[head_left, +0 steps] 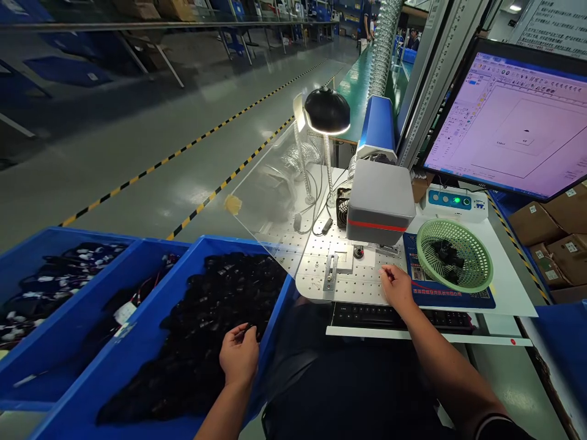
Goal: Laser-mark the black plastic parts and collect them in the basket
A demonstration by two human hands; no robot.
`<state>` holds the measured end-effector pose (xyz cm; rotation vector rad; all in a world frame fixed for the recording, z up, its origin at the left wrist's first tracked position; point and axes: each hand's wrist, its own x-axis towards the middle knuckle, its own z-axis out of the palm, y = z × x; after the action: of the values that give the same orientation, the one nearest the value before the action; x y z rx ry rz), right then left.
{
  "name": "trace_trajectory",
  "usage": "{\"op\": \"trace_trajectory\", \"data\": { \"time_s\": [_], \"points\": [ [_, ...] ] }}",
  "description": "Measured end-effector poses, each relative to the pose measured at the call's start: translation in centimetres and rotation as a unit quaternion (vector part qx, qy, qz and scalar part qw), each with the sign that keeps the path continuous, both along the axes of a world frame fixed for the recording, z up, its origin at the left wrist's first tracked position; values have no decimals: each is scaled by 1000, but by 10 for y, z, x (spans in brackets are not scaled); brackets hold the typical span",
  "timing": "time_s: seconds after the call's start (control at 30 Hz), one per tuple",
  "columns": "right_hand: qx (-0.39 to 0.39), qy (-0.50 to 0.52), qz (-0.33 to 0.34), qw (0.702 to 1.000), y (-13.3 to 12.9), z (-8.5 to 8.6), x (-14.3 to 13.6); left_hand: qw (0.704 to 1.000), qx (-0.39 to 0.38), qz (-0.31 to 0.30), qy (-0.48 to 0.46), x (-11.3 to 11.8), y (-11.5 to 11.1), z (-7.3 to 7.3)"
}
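Observation:
My left hand (239, 353) is over a blue bin (76, 400) heaped with small black plastic parts (202, 330). Its thumb and forefinger pinch together at what looks like one small black part; the dark pile behind blurs its outline. Curled fingers close my right hand (395, 286), which rests at the front of a perforated metal plate (309, 278); whatever they may hold is hidden. Just behind that hand, a small fixture with a round black knob (358, 251) sits below the grey and red head of a machine (380, 198). A metal bracket (330, 272) is fixed farther left.
To the right stands a green basket (486, 269) holding a few black parts. A keyboard (367, 316) lies under the plate's front edge, below a monitor (513, 128). A lamp (327, 110) and a clear sheet (270, 208) rise at left. Other bins (151, 247) hold cables.

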<state>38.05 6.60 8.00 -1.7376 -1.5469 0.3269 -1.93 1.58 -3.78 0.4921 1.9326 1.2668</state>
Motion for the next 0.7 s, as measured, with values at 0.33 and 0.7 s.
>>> {"op": "trace_trajectory", "data": {
  "time_s": [0.33,0.7],
  "points": [
    [-58,-29,42,997,70,19,-53,1000,-29,1,-6,3,2,18],
    [59,69,-1,996,23,48,0,994,94,-11,45,20,-7,57]
  ]
}}
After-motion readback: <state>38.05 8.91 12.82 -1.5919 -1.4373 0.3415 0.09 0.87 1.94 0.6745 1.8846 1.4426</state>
